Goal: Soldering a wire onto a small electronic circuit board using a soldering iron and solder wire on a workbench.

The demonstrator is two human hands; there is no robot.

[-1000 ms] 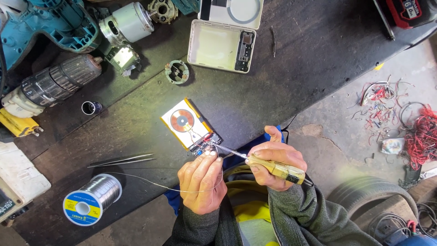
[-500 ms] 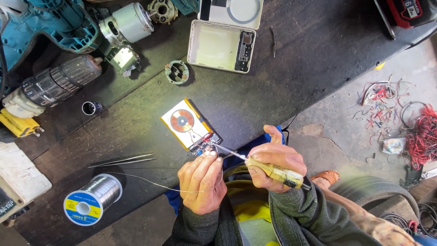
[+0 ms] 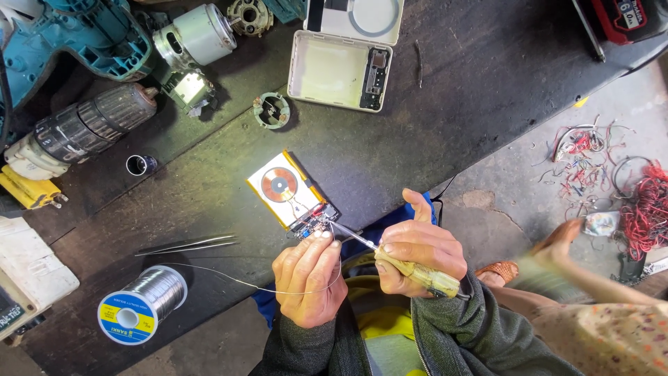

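While the right hand (image 3: 417, 254) stays clamped on the yellow-handled soldering iron (image 3: 410, 270), tip at the small circuit board (image 3: 314, 221) near the dark table's (image 3: 431, 118) edge, the left hand (image 3: 309, 275), pinching thin solder wire (image 3: 229, 277), should feed it steadily.

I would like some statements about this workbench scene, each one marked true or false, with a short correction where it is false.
1. The right hand holds a soldering iron. True.
2. The left hand holds the tweezers. False: the tweezers lie on the bench; the left hand holds solder wire.
3. The solder spool lies left of both hands. True.
4. The white plastic case is closed. False: it lies open.
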